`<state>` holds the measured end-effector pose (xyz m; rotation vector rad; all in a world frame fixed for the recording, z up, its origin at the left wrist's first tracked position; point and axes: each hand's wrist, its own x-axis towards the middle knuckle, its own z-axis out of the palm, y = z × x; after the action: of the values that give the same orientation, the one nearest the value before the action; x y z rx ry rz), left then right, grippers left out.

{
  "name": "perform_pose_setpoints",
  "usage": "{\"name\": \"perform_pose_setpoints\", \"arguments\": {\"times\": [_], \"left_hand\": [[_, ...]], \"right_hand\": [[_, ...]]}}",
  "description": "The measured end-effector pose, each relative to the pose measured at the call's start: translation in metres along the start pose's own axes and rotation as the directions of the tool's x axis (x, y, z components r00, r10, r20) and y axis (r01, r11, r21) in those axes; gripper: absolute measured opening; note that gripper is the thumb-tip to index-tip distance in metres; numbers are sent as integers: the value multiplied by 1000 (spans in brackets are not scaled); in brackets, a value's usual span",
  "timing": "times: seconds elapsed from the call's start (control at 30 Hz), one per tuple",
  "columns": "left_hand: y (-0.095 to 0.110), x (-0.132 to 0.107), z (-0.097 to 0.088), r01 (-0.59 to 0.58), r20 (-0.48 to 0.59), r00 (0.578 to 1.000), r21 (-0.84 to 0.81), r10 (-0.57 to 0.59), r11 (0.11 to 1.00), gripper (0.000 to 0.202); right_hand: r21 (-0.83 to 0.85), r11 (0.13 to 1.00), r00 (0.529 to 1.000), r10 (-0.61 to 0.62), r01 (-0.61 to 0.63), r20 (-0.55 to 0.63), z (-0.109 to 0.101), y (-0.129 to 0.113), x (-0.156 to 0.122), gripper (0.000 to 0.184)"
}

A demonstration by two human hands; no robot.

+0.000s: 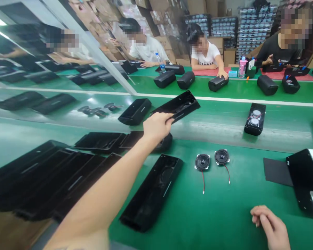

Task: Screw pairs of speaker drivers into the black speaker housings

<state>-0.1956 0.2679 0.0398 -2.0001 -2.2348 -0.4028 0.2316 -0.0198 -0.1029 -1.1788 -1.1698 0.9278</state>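
Stretched out over the conveyor, my left hand (158, 126) is closed on the near end of a black speaker housing (184, 106), which is tilted with its open side showing. Another black housing (152, 191) lies open side up on the green bench, below my left forearm. Two small round speaker drivers (202, 161) with red and black leads lie to its right. My right hand (272, 225) rests low at the right over the bench. Its fingers are loosely curled together, and no object shows in them.
Several black housings (49, 170) are lined up at the left. On the conveyor stand a housing with two drivers (255, 119) and a closed one (135, 111). A black box (305, 180) is at the right. Several people sit across the line, one hand (222, 74) on a speaker.
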Motion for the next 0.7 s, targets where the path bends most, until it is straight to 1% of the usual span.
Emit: {"name": "perform_pose_setpoints", "arguments": {"times": [0.07,0.1,0.17,0.23,0.27,0.3,0.37,0.43,0.5,0.6,0.7], "left_hand": [[21,-54,-14,-139,-20,990,-77,138,987,32],[31,-84,-20,-215,-25,977,-120,214,969,33],[50,-144,-31,-358,-32,933,-209,359,910,33],[68,-201,-38,-473,-44,875,-285,482,834,32],[77,-226,-39,-519,-52,846,-315,531,795,32],[86,-249,-38,-557,-60,817,-336,573,759,32],[104,-288,-33,-623,-67,759,-361,647,694,34],[121,-316,-24,-653,-50,723,-376,689,658,34],[137,-334,-12,-659,-16,704,-386,710,645,34],[159,-346,8,-663,33,680,-398,732,634,35],[175,-349,24,-671,57,658,-408,751,619,31]], "right_hand": [[51,999,993,12,-6,-122,-4,-10,18,32],[61,998,982,-1,12,-189,-7,-15,28,31],[75,994,949,-48,75,-311,-14,-29,51,28],[61,986,912,-118,154,-392,-17,-49,83,28],[41,984,909,-143,173,-392,-17,-61,102,27],[15,984,920,-158,175,-358,-13,-73,121,25],[-54,990,970,-142,134,-196,2,-96,161,27],[-137,989,998,-63,60,-18,28,-110,195,31],[-230,973,997,34,-17,66,59,-114,215,41],[-360,926,977,168,-112,128,99,-110,221,53],[-466,868,953,266,-172,143,125,-103,217,64]]}}
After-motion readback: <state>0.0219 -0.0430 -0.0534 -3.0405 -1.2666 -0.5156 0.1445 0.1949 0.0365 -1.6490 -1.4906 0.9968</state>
